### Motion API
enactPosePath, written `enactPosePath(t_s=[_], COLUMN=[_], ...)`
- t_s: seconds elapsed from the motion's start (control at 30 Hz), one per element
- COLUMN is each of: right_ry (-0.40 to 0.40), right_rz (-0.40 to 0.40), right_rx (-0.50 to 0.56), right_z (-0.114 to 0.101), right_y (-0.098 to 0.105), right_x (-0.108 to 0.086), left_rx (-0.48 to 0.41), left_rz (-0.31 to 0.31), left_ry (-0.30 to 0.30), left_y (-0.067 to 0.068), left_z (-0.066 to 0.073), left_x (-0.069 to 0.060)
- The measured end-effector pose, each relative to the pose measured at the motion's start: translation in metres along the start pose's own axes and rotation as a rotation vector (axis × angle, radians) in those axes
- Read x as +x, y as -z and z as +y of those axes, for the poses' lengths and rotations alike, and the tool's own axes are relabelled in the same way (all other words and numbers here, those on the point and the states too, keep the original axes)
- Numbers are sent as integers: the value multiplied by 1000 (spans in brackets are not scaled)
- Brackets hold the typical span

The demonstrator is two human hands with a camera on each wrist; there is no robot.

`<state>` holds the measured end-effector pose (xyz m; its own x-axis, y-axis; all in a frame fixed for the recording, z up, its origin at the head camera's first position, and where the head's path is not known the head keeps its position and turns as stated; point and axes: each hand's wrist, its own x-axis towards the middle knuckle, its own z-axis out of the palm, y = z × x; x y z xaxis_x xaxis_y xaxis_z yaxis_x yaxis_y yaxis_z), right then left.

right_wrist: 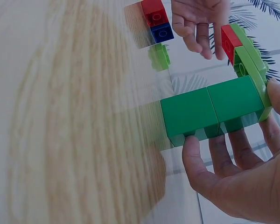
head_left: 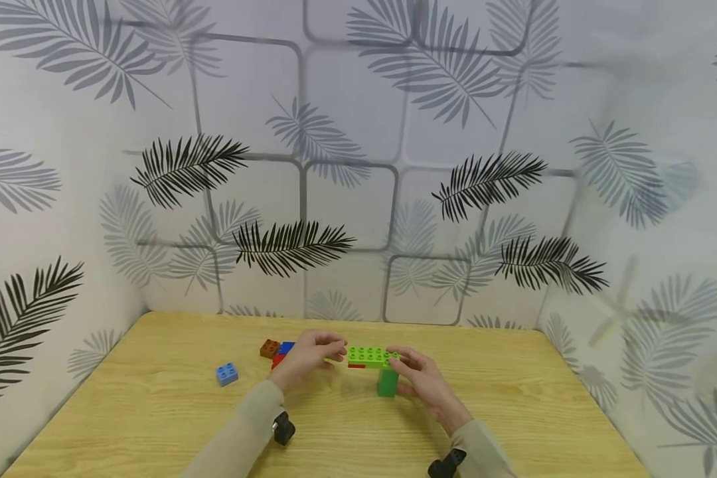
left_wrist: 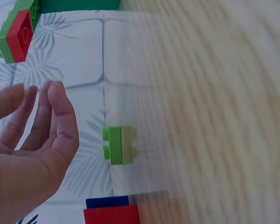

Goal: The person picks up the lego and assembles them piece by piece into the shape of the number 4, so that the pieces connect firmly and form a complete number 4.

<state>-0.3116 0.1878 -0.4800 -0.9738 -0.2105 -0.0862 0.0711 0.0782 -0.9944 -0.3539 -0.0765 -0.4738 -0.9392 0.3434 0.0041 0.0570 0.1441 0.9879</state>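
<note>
A dark green pillar (head_left: 388, 383) of two stacked blocks (right_wrist: 189, 114) stands on the table, topped by a long lime brick (head_left: 367, 356) that juts out toward the left. Under its free end is a red brick (head_left: 356, 366), also plain in the left wrist view (left_wrist: 20, 37). My right hand (head_left: 424, 382) holds the structure from the right, thumb and fingers on the pillar and lime brick (right_wrist: 242, 177). Just off the lime brick's free end, my left hand (head_left: 311, 355) is raised with loosely bent fingers (left_wrist: 32, 149), touching nothing.
Left of the structure lie a light blue brick (head_left: 227, 374), a brown brick (head_left: 269, 348), a blue brick (head_left: 286, 347) and a red brick (head_left: 277, 360). A small lime brick (left_wrist: 115, 145) sits near them. A patterned wall (head_left: 352, 199) rises behind the wooden table (head_left: 125, 411).
</note>
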Motion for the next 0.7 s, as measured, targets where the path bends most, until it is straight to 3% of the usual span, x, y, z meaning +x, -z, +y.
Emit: enactPosePath(t_s=[0.17, 0.27, 0.7], right_ry=[5, 4, -7], right_rz=[-6, -7, 3], right_rx=[-1, -5, -6], right_z=[0, 1, 1], right_y=[1, 1, 2], right_x=[-1, -2, 1], left_rx=[161, 220, 430], left_rz=[94, 129, 58], left_ry=[-28, -7, 47], left_y=[6, 9, 10], left_z=[-7, -9, -8], left_x=[3, 4, 4])
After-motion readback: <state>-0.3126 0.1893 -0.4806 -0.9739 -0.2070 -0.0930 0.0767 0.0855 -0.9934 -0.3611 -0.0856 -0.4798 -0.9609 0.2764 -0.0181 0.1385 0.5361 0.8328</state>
